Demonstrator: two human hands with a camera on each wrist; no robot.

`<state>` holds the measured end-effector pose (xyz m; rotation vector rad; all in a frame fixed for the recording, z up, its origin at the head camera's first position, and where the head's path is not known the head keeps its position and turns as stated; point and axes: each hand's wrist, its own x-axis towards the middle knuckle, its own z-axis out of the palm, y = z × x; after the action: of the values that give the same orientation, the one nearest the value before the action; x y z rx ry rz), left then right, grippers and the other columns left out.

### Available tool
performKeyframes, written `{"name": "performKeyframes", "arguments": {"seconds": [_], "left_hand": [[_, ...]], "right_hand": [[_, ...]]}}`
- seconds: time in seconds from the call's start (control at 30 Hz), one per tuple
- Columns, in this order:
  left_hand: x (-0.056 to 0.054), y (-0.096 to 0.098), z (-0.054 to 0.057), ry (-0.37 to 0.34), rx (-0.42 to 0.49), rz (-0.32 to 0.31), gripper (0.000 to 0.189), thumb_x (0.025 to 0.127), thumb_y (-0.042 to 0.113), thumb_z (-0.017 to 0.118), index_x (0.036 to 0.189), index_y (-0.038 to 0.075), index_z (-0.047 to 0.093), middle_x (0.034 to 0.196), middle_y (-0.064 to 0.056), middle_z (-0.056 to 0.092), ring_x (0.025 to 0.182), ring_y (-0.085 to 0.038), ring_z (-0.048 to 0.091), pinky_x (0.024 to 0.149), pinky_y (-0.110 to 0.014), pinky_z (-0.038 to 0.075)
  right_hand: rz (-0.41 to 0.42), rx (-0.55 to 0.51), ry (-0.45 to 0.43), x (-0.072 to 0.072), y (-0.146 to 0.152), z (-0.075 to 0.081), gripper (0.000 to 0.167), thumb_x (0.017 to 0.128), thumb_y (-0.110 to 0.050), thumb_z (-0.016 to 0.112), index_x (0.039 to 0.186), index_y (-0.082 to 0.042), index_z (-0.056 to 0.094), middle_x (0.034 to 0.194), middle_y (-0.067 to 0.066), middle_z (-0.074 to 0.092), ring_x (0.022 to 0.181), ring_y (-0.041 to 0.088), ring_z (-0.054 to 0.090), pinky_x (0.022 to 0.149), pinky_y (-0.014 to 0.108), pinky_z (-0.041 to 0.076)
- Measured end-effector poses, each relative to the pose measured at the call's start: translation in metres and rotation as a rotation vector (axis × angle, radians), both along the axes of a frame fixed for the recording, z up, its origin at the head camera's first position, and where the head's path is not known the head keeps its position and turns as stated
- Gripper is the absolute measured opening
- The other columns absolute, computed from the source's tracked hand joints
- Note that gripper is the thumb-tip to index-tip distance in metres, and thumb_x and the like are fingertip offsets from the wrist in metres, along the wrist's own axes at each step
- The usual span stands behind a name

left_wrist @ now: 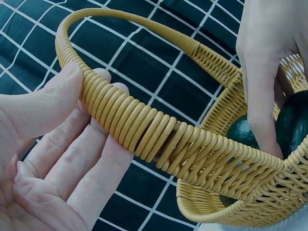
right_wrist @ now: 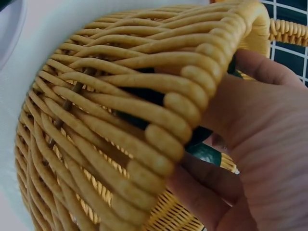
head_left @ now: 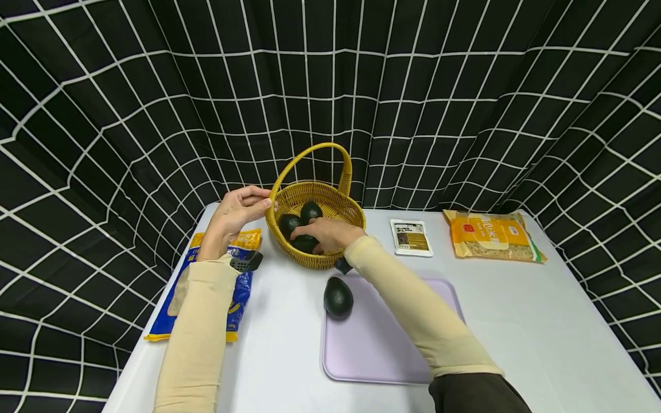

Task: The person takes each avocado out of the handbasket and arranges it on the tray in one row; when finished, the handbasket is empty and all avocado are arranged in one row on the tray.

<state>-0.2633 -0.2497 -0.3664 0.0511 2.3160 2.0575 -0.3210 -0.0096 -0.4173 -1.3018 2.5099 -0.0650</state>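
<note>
Reaching over the rim of a round yellow wicker basket [head_left: 316,262] near the far edge of the white desk [head_left: 284,350], the right grip [head_left: 330,232] curls round a dark-green oval avocado [head_left: 304,245]; the left grip [head_left: 233,215] pinches the arched wicker handle [left_wrist: 137,120]. Open desk runs from the lavender rectangular tray [head_left: 372,355] to the right edge — and leftward to a flat blue-and-yellow plastic bag [head_left: 242,304]. Avocados number four — three in the basket, one at the tray's far-left corner; bags, two, the other orange-and-yellow [head_left: 490,236].
</note>
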Motion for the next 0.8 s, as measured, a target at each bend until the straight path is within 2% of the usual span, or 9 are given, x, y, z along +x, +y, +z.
{"name": "performKeyframes", "arguments": {"seconds": [0.23,0.6,0.8], "left_hand": [[-0.001,0.000,-0.001,-0.003,0.033,-0.008,0.027,0.098,0.012,0.068,0.121,0.001,0.064,0.095,0.008,0.076,0.093,-0.007,0.072,0.088,-0.022,0.059],[-0.001,0.000,0.000,0.020,0.024,-0.001,0.019,0.097,0.010,0.068,0.115,0.006,0.067,0.095,0.006,0.075,0.091,-0.008,0.072,0.086,-0.021,0.059],[0.000,0.000,0.000,0.017,0.008,-0.005,0.024,0.098,0.011,0.067,0.120,0.002,0.065,0.095,0.008,0.075,0.093,-0.007,0.071,0.087,-0.020,0.059]], "right_hand": [[-0.001,-0.003,-0.039,-0.003,0.000,0.000,0.057,0.091,-0.026,0.077,0.140,-0.044,0.053,0.134,0.004,0.062,0.121,0.021,0.058,0.106,0.040,0.050],[0.080,-0.074,-0.039,-0.012,0.005,-0.008,0.052,0.092,-0.020,0.076,0.140,-0.029,0.058,0.133,0.013,0.064,0.118,0.027,0.060,0.108,0.043,0.047],[0.004,-0.051,-0.053,-0.010,0.005,0.000,0.055,0.092,-0.023,0.075,0.142,-0.035,0.054,0.140,0.010,0.058,0.122,0.024,0.057,0.110,0.043,0.046]]}}
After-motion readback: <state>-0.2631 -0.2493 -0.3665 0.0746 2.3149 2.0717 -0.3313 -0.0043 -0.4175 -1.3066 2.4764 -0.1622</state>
